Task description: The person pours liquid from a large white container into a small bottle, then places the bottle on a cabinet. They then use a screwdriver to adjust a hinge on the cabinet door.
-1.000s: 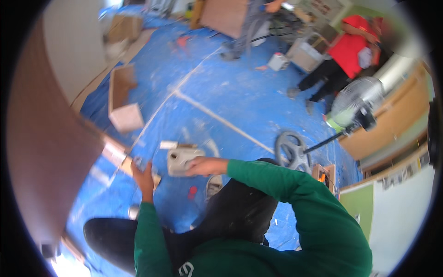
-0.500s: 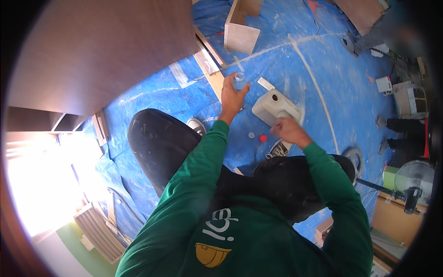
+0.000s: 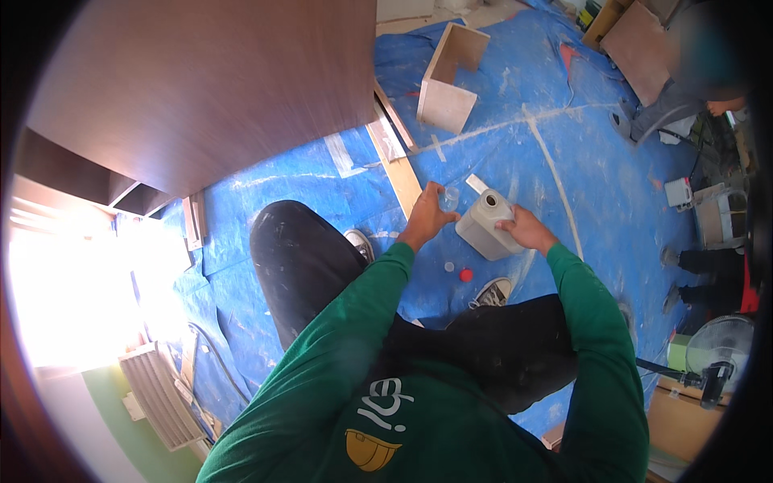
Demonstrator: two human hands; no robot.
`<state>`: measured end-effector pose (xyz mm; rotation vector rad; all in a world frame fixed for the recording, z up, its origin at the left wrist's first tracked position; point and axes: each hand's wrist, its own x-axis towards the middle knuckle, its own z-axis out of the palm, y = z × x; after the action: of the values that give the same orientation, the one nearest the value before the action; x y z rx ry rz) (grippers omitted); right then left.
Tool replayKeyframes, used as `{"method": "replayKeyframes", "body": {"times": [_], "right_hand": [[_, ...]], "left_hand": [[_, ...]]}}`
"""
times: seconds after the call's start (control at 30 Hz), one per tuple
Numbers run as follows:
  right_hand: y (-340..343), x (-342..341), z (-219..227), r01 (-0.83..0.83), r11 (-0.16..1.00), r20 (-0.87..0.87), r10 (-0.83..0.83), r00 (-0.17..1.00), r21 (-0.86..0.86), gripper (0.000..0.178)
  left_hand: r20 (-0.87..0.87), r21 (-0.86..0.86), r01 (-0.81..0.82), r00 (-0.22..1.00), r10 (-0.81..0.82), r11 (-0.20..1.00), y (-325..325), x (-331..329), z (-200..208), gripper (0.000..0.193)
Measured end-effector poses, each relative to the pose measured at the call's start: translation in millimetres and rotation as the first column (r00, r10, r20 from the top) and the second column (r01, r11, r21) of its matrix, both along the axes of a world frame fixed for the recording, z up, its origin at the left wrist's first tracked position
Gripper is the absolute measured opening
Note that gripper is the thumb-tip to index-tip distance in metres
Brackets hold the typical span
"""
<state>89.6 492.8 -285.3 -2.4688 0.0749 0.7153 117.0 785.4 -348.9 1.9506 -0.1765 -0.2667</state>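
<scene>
My left hand (image 3: pixel 430 216) is closed around a small clear container (image 3: pixel 452 196) with a round open mouth, held just left of a whitish plastic jerrycan (image 3: pixel 485 231). The jerrycan's dark mouth is uncapped, and it leans slightly. My right hand (image 3: pixel 527 229) grips its handle from the right side. On the blue sheet below lie a red screw cap (image 3: pixel 466 275) and a small translucent cap (image 3: pixel 449 266), side by side.
A blue sheet (image 3: pixel 555 169) covers the floor. A big brown wooden panel (image 3: pixel 217 88) stands at upper left, with boards (image 3: pixel 394 169) beside it. An open wooden box (image 3: pixel 447 105) lies beyond. A fan (image 3: pixel 719 354) stands at right; a person (image 3: pixel 656 121) is at upper right.
My right hand has moved from beside the jerrycan onto its handle, and the jerrycan has turned and tilted. My left hand has brought the clear container nearer to the jerrycan's mouth.
</scene>
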Motion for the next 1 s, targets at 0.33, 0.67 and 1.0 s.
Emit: {"method": "replayKeyframes", "body": {"times": [0.33, 0.67, 1.0], "right_hand": [[39.9, -21.5, 202.6, -0.048, 0.862, 0.163, 0.149, 0.975, -0.504, 0.064], [14.5, -56.5, 321.5, -0.064, 0.895, 0.442, 0.278, 0.853, -0.441, 0.058], [41.4, -73.1, 370.2, -0.214, 0.846, 0.316, 0.399, 0.861, -0.488, 0.05]], "left_hand": [[0.286, -0.083, 0.065, 0.957, -0.038, 0.994, -12.6, 8.2, 90.3, 0.081], [0.329, 0.105, 0.316, 0.884, -0.333, 0.943, -3.0, 11.8, 220.9, 0.081], [0.397, -0.022, 0.316, 0.873, -0.282, 0.949, -6.7, -3.8, 217.7, 0.076]]}}
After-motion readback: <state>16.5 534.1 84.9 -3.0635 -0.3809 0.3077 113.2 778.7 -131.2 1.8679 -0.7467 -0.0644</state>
